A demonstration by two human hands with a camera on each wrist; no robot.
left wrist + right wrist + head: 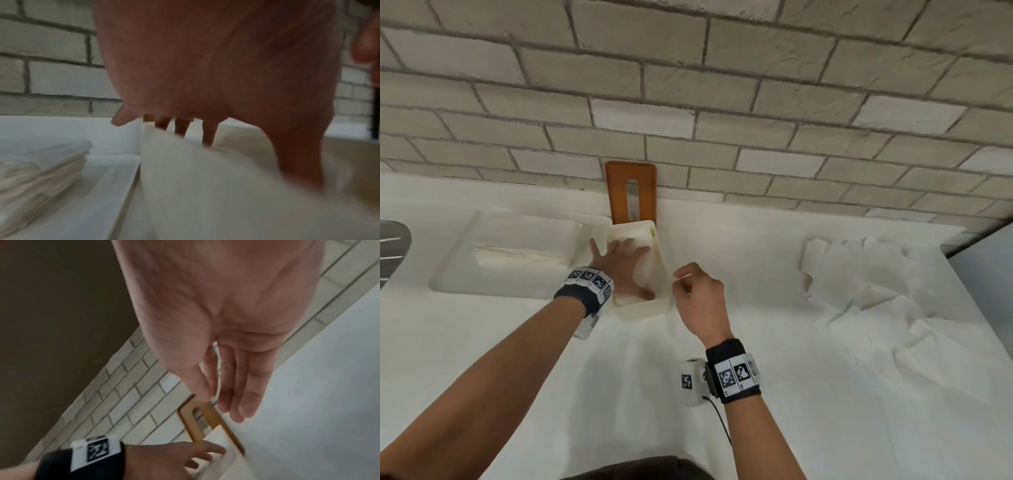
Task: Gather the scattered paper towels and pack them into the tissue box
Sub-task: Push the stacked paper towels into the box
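**Loose towels lie off to the right**

On the white worktop [756, 394] below the brick wall, our left hand [625, 265] presses flat, fingers spread, on towels inside the tissue box [659, 260]. Our right hand [697, 299] hovers beside the box's right wall, relaxed, holding nothing. The scattered paper towels [887, 294] lie toward the right edge, nearer that hand.

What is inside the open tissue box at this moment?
Inside the tissue box lie white paper towels, with the left hand pressing flat on them. How many towels are under the hand, and the box floor, are covered.
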